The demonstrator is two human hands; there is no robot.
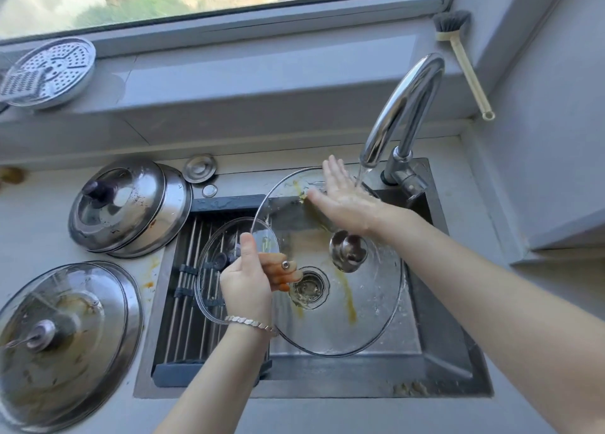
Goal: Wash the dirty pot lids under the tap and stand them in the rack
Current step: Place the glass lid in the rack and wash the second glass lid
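1. Two hands apart: L hand (252, 279) grips big glass lid (360, 302) by its rim; R hand (343, 201) lies flat, fingers straight, on lid's far edge.
2. Lid tilted over sink (451, 335), tap (406, 106) running.
3. Small glass lid (212, 286) on rack (186, 237); steel lids (127, 207) at left.

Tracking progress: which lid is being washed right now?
The large glass lid, held over the sink: left hand grips its rim, right hand lies flat on it under the running tap. The rest lie on the counter or rack.
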